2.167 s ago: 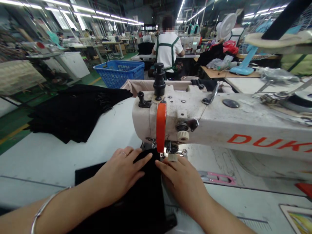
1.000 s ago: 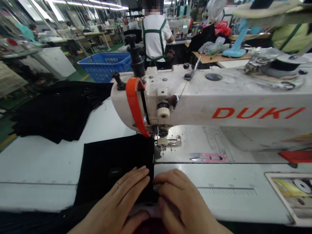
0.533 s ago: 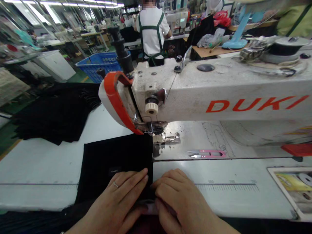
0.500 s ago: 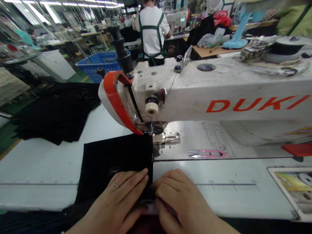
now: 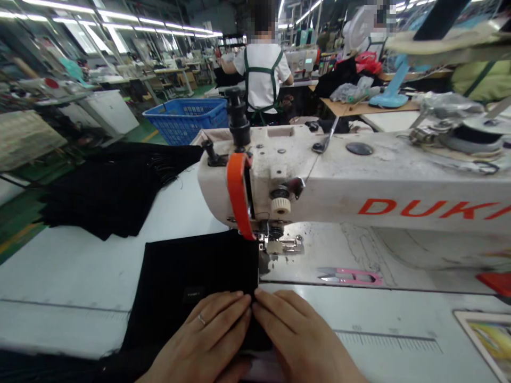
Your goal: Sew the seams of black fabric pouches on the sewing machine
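Observation:
A black fabric piece point(image 5: 191, 266) with a small dark label point(image 5: 194, 294) lies on the white table, its far right corner at the presser foot of the sewing machine point(image 5: 279, 159). My left hand point(image 5: 211, 330), with a ring on one finger, presses flat on the fabric near its right edge, fingers stretched and side by side. At that same edge my right hand point(image 5: 299, 330) rests with its fingertips on the cloth, almost touching the left ones; its fingers are extended. Both thumbs are mostly hidden.
Pink thread snips point(image 5: 355, 276) lie right of the needle area. A stack of black fabric point(image 5: 104, 186) sits at the table's left. Behind are a blue basket point(image 5: 187, 119) and a person point(image 5: 263, 74) with their back turned. A framed tray point(image 5: 479, 340) is at the right.
The view has shifted, so the machine appears lower and farther right. My right hand's fingers have straightened and moved forward along the fabric edge, closer to the left fingertips.

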Demonstrator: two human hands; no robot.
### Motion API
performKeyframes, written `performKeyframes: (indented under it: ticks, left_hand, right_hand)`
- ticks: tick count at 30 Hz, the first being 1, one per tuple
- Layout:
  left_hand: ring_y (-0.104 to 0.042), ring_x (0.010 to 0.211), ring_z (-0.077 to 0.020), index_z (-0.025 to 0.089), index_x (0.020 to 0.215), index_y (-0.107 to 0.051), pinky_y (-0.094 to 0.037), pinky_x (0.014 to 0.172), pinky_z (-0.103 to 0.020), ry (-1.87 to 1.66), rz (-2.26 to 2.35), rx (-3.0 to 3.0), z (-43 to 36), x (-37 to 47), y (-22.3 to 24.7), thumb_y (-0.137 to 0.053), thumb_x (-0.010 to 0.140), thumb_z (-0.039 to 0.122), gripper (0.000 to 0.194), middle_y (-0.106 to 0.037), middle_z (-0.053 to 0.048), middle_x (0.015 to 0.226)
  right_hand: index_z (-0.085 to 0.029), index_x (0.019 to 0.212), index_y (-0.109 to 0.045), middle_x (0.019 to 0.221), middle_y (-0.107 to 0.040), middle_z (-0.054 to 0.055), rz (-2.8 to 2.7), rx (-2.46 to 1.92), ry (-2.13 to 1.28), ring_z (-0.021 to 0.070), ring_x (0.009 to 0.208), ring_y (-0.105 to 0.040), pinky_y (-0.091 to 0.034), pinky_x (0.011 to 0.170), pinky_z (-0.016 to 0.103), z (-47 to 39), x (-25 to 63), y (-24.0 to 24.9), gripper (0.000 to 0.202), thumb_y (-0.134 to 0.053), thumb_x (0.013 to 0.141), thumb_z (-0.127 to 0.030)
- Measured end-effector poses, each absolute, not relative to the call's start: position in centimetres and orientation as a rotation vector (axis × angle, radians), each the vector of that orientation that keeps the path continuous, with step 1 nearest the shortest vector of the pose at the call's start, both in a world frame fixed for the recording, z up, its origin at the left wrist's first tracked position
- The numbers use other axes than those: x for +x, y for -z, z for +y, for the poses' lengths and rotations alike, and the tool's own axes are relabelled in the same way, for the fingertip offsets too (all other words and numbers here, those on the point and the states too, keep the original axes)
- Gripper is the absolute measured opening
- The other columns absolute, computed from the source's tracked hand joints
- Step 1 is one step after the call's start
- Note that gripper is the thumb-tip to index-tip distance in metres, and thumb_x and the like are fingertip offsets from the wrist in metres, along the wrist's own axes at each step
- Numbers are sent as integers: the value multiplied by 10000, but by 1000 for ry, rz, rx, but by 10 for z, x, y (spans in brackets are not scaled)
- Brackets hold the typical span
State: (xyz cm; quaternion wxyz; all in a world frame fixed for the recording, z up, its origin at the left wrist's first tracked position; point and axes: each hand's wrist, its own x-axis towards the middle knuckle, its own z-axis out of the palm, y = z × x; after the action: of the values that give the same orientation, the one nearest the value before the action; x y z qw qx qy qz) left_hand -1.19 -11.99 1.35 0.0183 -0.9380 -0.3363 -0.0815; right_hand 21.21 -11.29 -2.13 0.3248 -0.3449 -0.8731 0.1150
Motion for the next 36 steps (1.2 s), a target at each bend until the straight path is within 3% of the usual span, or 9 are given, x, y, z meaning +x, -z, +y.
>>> performKeyframes:
  ticks: [4, 9, 14, 21, 27, 36]
  left_hand:
    - [-540, 1307, -266, 130, 1299, -612, -448, 1142, -408, 329, -988, -2943, -113, -10, -16, -605, 945, 303, 394, -644, -105, 1346]
    - [-555, 1297, -280, 107, 1294, -605, -493, 1103, -439, 405, -1022, -3024, -96, -9, -15, -616, 929, 251, 392, -639, -128, 1347]
    - [-557, 1293, -261, 119, 1251, -616, -466, 1127, -425, 524, -1023, -3080, -72, -9, -11, -588, 944, 217, 323, -660, -116, 1307]
    - [-537, 1304, -250, 144, 1231, -609, -432, 1138, -429, 520, -966, -3102, -42, -12, -3, -564, 949, 238, 300, -631, -116, 1335]
    - [-582, 1213, -261, 125, 1165, -632, -469, 1078, -420, 563, -908, -3057, -18, -8, -4, -539, 972, 271, 259, -653, -138, 1256]
    - [-553, 1231, -267, 151, 1246, -616, -439, 1073, -425, 410, -984, -3063, -3, -6, -6, -512, 1010, 250, 276, -647, -111, 1267]
  right_hand:
    - [-116, 1119, -675, 1133, -722, 82, -2365, -875, -212, 228, 915, -662, -590, 845, 321, -103, 213, 24, 246, -644, 876, -94]
    - [-155, 1061, -674, 1135, -712, 61, -2412, -932, -307, 245, 897, -648, -602, 810, 373, -89, 217, 12, 319, -706, 771, -25]
    - [-189, 1193, -645, 1225, -675, 40, -2438, -1014, -375, 244, 1009, -620, -569, 912, 395, -74, 219, 2, 470, -591, 793, 51]
    - [-176, 1227, -644, 1239, -657, 85, -2480, -1075, -353, 270, 1062, -607, -553, 949, 437, -53, 221, 3, 509, -519, 791, 56]
    - [-163, 1255, -648, 1132, -664, 132, -2451, -1194, -280, 311, 995, -610, -583, 851, 476, -43, 222, 6, 483, -538, 812, -5]
    - [-105, 1278, -621, 1123, -660, 171, -2391, -1169, -207, 317, 937, -602, -587, 792, 479, -40, 218, 11, 513, -485, 790, -20]
